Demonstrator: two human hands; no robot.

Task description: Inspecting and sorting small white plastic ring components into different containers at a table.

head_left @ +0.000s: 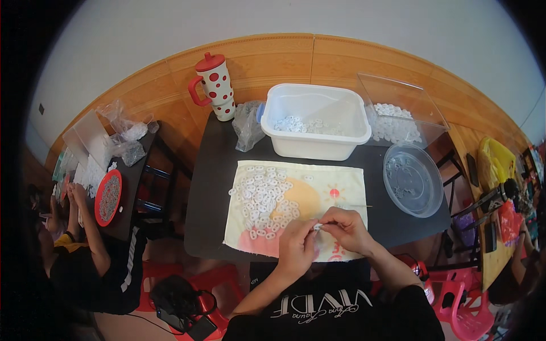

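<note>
Piece (317, 227), pinched by left hand (298, 243) and right hand (348, 229), sat over the cloth (354, 179), toward four o'clock from its centre; apparently light, stiff plastic, probably best held by its edges.

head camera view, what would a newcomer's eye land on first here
Probably the big white rectangular plastic tub at the back middle of the dark table. Left of it, a tall white, red-dotted tumbler stands out. In front, the person's left hand and right hand meet at a small white piece over a pale yellow patterned cloth.
</note>
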